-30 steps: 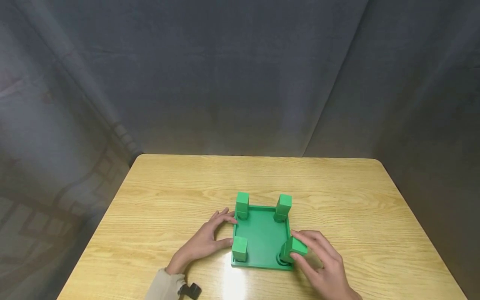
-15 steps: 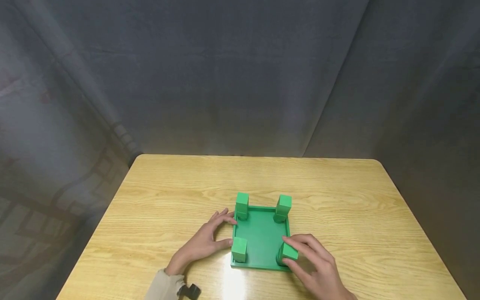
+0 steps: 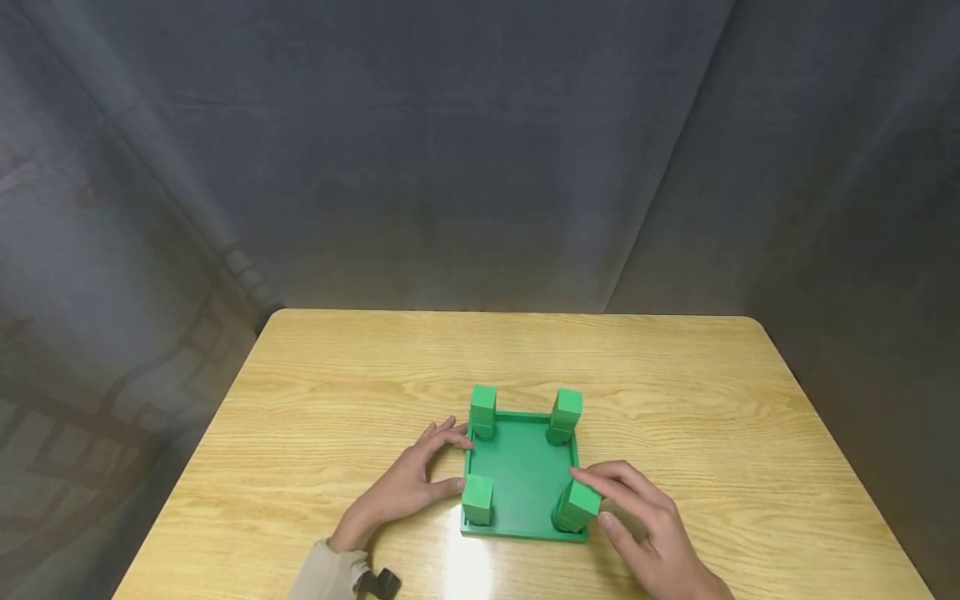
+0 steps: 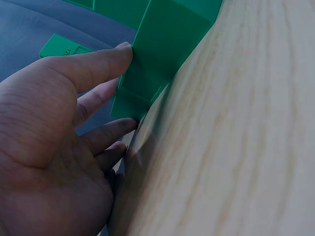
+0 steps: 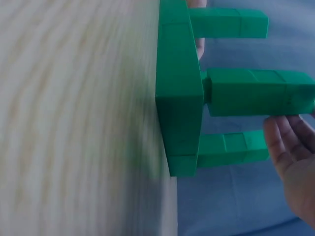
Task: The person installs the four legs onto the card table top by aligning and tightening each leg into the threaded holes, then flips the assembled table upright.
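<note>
A green toy tabletop (image 3: 525, 475) lies upside down on the wooden desk, its raised rim facing up, with a square leg standing at each corner. At the near right corner, the leg (image 3: 577, 506) leans slightly right in the head view. My right hand (image 3: 645, 525) holds its upper end between index finger and thumb; in the right wrist view the fingertips touch its side. My left hand (image 3: 412, 475) rests along the tabletop's left edge, thumb beside the near left leg (image 3: 478, 500) and fingers against the rim. The left wrist view shows this thumb touching green plastic.
The far left leg (image 3: 483, 408) and far right leg (image 3: 566, 415) stand on the back corners. The wooden desk (image 3: 360, 367) spreads around the tabletop. A dark grey curtain (image 3: 450, 167) hangs behind it. A black strap (image 3: 381, 583) sits at the left wrist.
My right hand first moved left and down with the near right leg, then shifted slightly back as its grip changed. That leg has turned and stands straighter. The left hand has stayed put.
</note>
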`<action>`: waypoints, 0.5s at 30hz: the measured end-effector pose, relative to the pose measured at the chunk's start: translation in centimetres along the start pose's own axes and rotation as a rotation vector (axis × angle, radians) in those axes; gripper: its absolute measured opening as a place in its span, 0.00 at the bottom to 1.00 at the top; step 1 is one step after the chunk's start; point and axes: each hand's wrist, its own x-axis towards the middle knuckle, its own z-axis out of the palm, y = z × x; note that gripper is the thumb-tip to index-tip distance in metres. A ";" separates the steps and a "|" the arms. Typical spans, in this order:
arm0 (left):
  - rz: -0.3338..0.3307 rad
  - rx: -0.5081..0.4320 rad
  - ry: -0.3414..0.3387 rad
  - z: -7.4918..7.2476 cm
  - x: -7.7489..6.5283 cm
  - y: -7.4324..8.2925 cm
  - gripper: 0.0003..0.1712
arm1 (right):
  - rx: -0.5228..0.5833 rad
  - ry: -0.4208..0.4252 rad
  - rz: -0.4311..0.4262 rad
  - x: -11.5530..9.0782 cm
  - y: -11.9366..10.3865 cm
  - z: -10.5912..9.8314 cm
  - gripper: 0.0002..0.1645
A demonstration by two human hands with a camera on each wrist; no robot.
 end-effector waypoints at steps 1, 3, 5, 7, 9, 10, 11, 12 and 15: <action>0.001 0.000 0.000 0.0 0.0 0.0 0.29 | -0.002 0.006 -0.003 0.0 0.1 0.0 0.25; 0.003 0.000 0.000 0.0 0.0 0.0 0.29 | 0.005 0.019 -0.013 0.0 0.3 0.0 0.22; 0.007 0.002 0.001 0.0 0.0 -0.1 0.29 | 0.012 0.034 -0.017 0.0 0.5 0.0 0.20; 0.011 0.004 0.001 0.0 0.0 -0.1 0.29 | 0.028 0.054 -0.023 0.0 0.7 0.1 0.20; 0.013 0.006 0.002 0.0 0.1 -0.1 0.30 | 0.041 0.073 -0.024 0.0 0.9 0.1 0.21; 0.014 0.006 0.001 0.0 0.1 0.0 0.30 | 0.043 0.084 -0.025 0.0 1.0 0.1 0.22; 0.014 0.007 0.001 0.0 0.1 0.0 0.30 | 0.042 0.092 -0.021 -0.1 1.0 0.1 0.23; 0.013 0.007 0.001 0.0 0.1 0.0 0.30 | 0.040 0.096 -0.013 -0.1 1.1 0.1 0.25; 0.017 0.010 0.002 0.0 0.0 0.0 0.29 | 0.017 0.097 0.023 -0.2 1.0 0.0 0.28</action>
